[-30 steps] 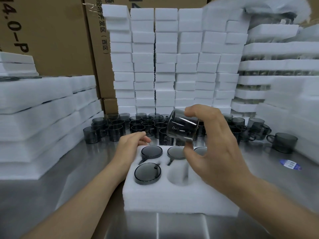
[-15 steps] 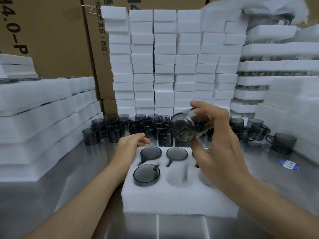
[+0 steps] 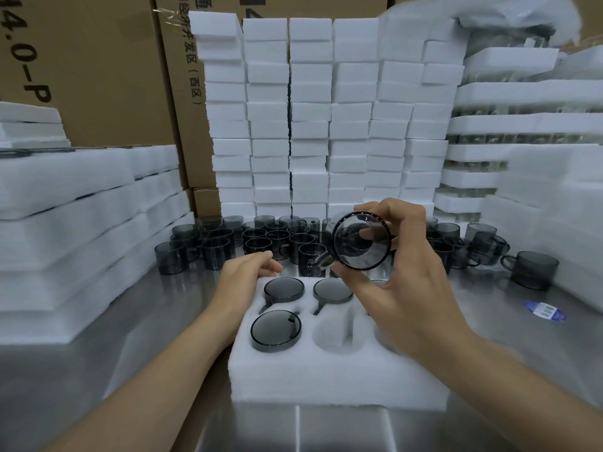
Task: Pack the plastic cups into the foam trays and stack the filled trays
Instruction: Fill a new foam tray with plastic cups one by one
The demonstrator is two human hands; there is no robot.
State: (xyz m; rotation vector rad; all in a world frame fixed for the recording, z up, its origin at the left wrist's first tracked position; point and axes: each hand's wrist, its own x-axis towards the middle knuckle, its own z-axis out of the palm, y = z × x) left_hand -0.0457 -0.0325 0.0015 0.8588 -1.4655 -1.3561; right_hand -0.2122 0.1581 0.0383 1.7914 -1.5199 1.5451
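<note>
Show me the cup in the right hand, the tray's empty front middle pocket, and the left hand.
held cup (image 3: 354, 251), head view, round end facing camera
empty pocket (image 3: 337, 332), head view, foam inside
left hand (image 3: 243, 275), head view, back

Smoky cup up in the right hand, over a half-filled foam tray

The right hand (image 3: 401, 288) grips a dark see-through cup (image 3: 360, 241) tipped on its side, round end to the camera, handle pointing down-left, above the tray (image 3: 326, 380). The left hand (image 3: 244, 278) rests at the tray's far-left corner, fingers loosely curled. Three packed cups (image 3: 284, 290) sit in pockets; the near middle pocket (image 3: 336, 331) is bare. Loose cups (image 3: 261, 239) crowd the steel table (image 3: 146, 321) behind the tray, in front of a wall of foam blocks (image 3: 310, 125) and cardboard boxes (image 3: 98, 76). A blue label (image 3: 545, 310) lies to the right.
</note>
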